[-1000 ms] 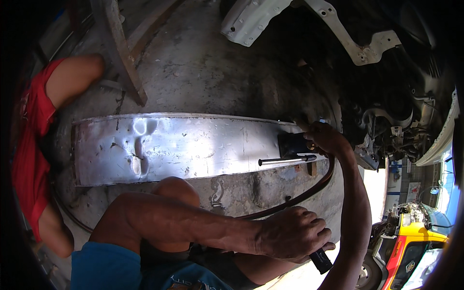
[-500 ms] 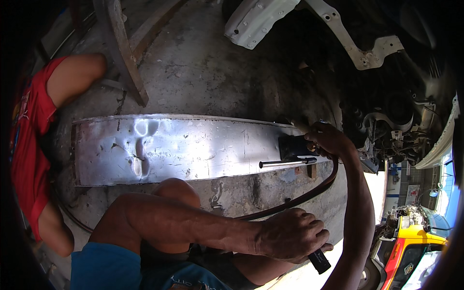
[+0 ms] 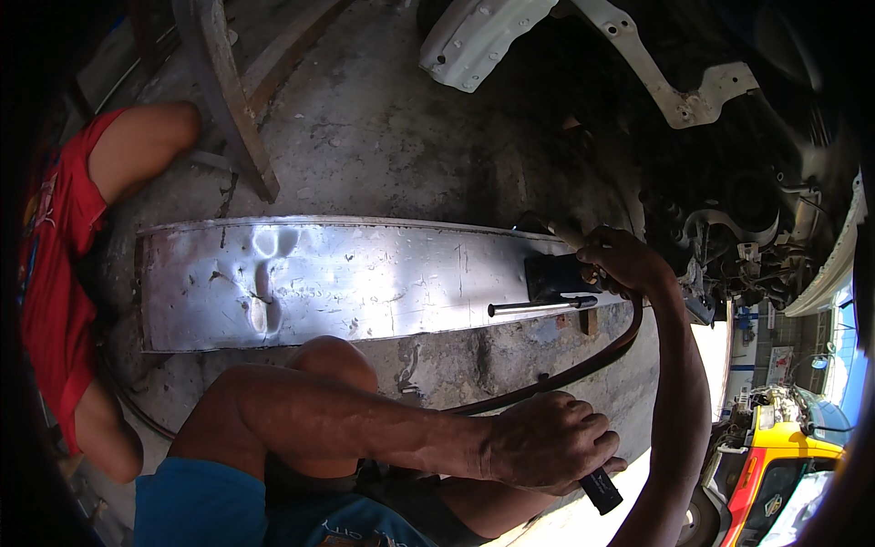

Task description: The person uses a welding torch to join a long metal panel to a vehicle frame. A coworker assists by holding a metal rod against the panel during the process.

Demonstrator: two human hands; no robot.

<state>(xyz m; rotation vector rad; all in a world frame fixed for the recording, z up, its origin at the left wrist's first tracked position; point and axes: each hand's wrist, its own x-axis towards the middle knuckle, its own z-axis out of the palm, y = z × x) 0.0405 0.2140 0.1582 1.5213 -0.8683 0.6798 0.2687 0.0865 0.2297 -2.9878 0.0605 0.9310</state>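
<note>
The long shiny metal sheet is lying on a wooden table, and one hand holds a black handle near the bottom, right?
Not quite. The head view shows the metal sheet lying on the concrete floor, not a table. The rest holds: the left hand grips a black handle near the bottom.

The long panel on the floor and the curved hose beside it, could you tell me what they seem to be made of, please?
The long panel looks like bare sheet metal: silvery, scratched, dented, with a bright glare patch. The curved hose seems to be dark rubber or a similar flexible material, judging by its smooth bend and matte reddish-brown surface. The floor under both appears to be rough, stained concrete.
</note>
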